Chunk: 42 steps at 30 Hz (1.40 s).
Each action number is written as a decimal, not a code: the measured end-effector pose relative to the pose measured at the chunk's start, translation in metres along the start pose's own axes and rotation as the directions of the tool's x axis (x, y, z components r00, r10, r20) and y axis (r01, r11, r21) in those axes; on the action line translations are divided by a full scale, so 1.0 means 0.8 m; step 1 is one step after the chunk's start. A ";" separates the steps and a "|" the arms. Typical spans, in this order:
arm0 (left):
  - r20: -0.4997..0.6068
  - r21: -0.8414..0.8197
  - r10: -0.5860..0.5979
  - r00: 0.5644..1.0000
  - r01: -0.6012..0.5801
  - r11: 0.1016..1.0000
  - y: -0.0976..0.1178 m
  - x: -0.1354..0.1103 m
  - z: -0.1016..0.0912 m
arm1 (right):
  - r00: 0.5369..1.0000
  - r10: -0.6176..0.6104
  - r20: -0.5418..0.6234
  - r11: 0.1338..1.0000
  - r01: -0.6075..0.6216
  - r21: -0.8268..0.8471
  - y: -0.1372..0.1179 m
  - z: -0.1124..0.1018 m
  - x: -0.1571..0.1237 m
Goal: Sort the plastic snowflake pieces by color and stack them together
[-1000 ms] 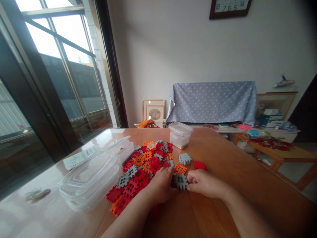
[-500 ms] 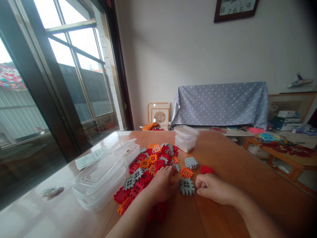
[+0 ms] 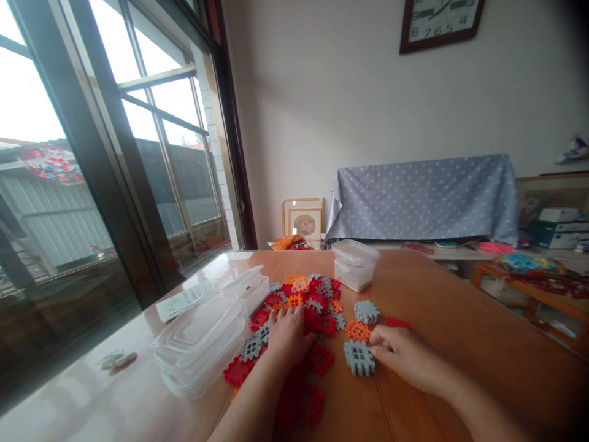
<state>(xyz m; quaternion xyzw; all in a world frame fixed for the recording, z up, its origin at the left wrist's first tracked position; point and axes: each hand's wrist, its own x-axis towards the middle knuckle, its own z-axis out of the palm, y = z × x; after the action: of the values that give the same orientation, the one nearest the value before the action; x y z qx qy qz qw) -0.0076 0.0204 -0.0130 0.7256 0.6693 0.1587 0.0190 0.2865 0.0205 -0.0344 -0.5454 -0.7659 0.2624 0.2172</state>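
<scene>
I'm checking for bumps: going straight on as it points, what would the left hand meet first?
Probably an orange piece in the pile, just beyond the left hand; depth is unclear, so it might pass above.

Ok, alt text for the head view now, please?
A left hand is over a pile of red, orange and grey notched tiles on a wooden table, while the right hand is beside a grey stack. A clear plastic container stands beyond the pile.
</scene>
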 end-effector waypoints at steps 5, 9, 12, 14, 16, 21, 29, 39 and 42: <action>-0.038 0.006 0.015 0.999 -0.015 1.000 -0.003 0.001 -0.001 | 0.999 -0.037 0.025 0.998 0.038 -0.044 -0.002 -0.003 -0.001; -0.115 -0.076 -0.059 0.992 0.050 0.996 -0.010 0.008 0.002 | 0.999 -0.049 0.013 0.998 0.049 -0.042 -0.001 -0.004 0.000; -0.155 -0.182 -0.133 0.979 0.104 0.978 -0.018 0.015 0.003 | 0.998 -0.056 -0.012 0.998 0.056 -0.035 0.000 -0.005 0.002; -0.174 -0.274 -0.163 0.971 0.112 0.955 -0.022 0.018 0.004 | 0.998 -0.052 -0.030 0.998 0.051 -0.031 -0.002 -0.006 0.002; -0.198 -0.367 -0.177 0.964 0.095 0.926 -0.024 0.022 0.004 | 0.998 -0.044 -0.050 0.999 0.043 -0.024 -0.005 -0.009 0.001; -0.254 -0.569 -0.197 0.947 0.019 0.822 -0.025 0.026 0.005 | 0.980 -0.043 -0.193 0.996 0.057 0.067 -0.003 -0.026 0.005; -0.191 -0.770 -0.206 0.960 -0.017 0.637 -0.011 0.023 -0.001 | 0.784 0.164 -0.598 0.960 0.012 0.280 0.022 -0.057 0.014; -0.154 -0.793 -0.214 0.965 0.009 0.610 -0.012 0.022 -0.005 | 0.823 0.148 -0.548 0.961 0.011 0.275 0.021 -0.044 0.016; -0.154 -0.789 -0.219 0.964 0.014 0.614 -0.015 0.022 -0.005 | 0.858 0.102 -0.503 0.977 0.008 0.212 0.016 -0.040 0.014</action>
<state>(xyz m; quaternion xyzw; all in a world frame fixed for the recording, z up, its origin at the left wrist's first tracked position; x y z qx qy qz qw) -0.0194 0.0381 -0.0081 0.5754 0.5768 0.5166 0.2635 0.3121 0.0398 -0.0172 -0.5885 -0.6357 0.1918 0.4613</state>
